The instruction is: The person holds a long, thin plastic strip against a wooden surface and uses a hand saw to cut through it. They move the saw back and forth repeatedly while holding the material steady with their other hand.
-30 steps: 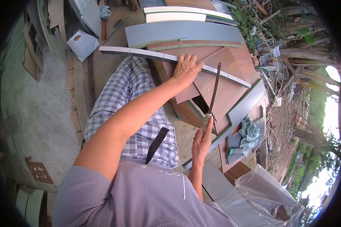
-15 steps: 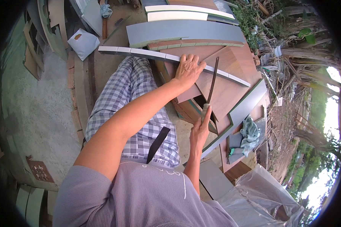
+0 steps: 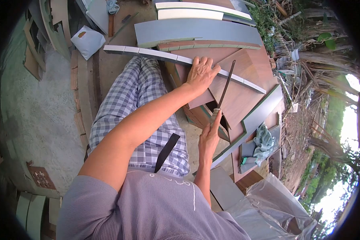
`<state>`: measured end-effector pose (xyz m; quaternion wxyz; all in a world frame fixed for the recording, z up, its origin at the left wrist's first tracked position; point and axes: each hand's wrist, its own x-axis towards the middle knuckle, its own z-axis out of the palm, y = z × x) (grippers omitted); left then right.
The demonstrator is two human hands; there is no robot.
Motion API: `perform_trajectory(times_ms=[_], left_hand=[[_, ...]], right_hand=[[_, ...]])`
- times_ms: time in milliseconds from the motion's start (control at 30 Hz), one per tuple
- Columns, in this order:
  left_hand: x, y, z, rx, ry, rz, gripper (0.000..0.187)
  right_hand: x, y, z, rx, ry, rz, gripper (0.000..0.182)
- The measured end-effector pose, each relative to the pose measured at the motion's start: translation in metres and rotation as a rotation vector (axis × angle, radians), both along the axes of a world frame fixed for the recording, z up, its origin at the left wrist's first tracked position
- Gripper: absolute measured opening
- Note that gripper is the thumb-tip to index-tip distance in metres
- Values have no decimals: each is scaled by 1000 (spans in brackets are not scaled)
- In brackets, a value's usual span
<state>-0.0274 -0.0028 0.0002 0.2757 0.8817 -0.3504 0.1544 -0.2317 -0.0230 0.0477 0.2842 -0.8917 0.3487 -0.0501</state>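
My left hand (image 3: 204, 74) is wrapped over a long, narrow strip (image 3: 156, 55) with a pale upper face marked by cross lines and a dark side. The strip lies slantwise over the brown boards, its left end sticking out past them above my legs. In my right hand (image 3: 209, 138) is a narrow dark blade (image 3: 227, 86) with a light, wrapped-looking handle (image 3: 216, 112). My index finger stretches along that handle. The blade crosses the strip just right of my left hand, its tip pointing away from me.
Brown boards (image 3: 244, 100) lie beneath the strip, with a curved grey panel (image 3: 196, 31) beyond. A notched grey board (image 3: 264, 108) and a greenish cloth (image 3: 264, 140) are at the right. Clear plastic sheeting (image 3: 268, 200) covers something at lower right. A white bag (image 3: 88, 42) sits on the left.
The blade and my right hand have shifted slightly forward, with the blade tip a little further right. My left hand keeps its grip on the strip; the view has moved slightly.
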Motion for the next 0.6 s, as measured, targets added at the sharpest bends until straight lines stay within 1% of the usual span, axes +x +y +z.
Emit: perform_trajectory(times_ms=[100, 200, 267, 367, 500, 567, 600], left_hand=[[1, -1, 0, 47, 31, -15, 23], [1, -2, 1, 58, 36, -10, 24], [1, -1, 0, 50, 30, -7, 24], [1, -1, -1, -6, -7, 11, 20], [1, -1, -1, -17, -32, 20, 19], [0, 0, 0, 5, -19, 13, 19], [0, 0, 0, 11, -1, -2, 21]], right_hand=[[-4, 2, 2, 47, 41, -32, 60], [18, -8, -2, 37, 19, -34, 61], [39, -20, -2, -23, -53, 1, 61], [58, -36, -9, -44, -101, 38, 62], [41, -25, -8, -68, -108, 43, 61], [18, -9, -5, 18, -50, -4, 61], [8, -2, -4, 19, -46, -9, 61]])
